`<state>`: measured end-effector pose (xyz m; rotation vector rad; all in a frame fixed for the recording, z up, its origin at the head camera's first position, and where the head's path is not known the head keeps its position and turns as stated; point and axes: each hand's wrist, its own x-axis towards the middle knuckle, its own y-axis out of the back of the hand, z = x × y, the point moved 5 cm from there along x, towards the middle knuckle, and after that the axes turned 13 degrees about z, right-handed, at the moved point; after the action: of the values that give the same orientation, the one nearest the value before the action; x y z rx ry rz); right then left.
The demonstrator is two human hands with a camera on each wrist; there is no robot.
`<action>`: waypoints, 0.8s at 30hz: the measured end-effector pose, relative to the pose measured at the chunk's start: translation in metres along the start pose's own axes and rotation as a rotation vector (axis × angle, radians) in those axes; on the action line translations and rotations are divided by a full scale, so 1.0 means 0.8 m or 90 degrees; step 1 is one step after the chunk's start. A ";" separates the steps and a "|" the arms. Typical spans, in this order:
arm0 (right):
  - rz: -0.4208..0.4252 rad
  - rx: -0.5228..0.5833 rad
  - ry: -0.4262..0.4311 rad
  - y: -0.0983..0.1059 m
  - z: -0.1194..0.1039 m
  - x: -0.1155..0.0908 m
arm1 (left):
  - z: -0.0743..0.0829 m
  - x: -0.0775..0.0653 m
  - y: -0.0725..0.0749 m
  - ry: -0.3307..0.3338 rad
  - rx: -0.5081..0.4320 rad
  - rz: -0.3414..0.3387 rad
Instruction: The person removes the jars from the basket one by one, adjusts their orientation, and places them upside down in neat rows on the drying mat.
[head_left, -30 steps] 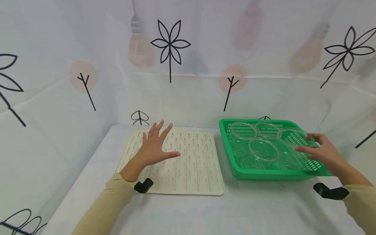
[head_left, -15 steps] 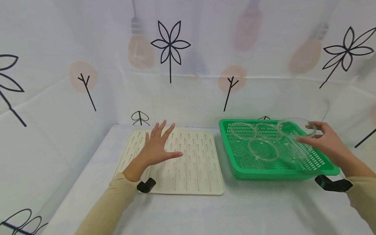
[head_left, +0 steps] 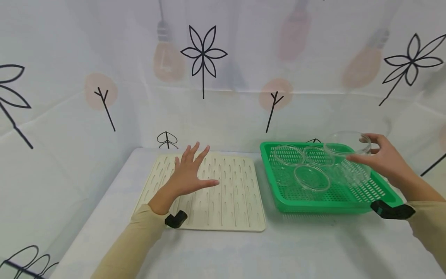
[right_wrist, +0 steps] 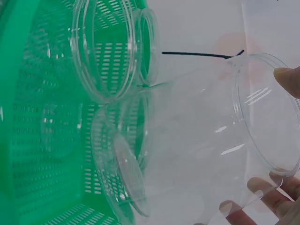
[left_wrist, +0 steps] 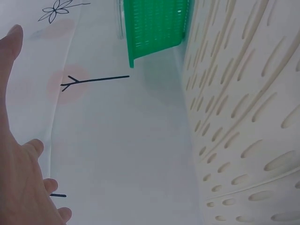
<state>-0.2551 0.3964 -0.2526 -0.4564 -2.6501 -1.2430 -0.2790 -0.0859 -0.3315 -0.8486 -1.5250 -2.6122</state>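
My right hand holds a clear plastic jar near its round rim, thumb on one side and fingers on the other. The jar stands roughly upright above the right part of a green slotted basket; through its clear wall the basket shows. Three more clear jars, a left one, a back one and a front one, stand in the basket with rims up. My left hand hovers over a cream ridged mat, fingers spread, touching nothing.
The mat lies flat on a white-covered table, left of the basket. A white printed cloth hangs close behind both and along the left side. Black wrist cameras sit on both wrists.
My right hand has raised the jar out of the basket, up and slightly left. My left hand has shifted slightly right, still spread over the mat.
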 end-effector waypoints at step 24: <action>0.008 -0.002 0.098 -0.028 -0.075 0.017 | 0.006 0.016 -0.013 -0.020 -0.036 0.005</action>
<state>-0.2736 0.3390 -0.2264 -0.3618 -2.5131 -1.2252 -0.2904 -0.0730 -0.3324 -0.9018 -1.4574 -2.6612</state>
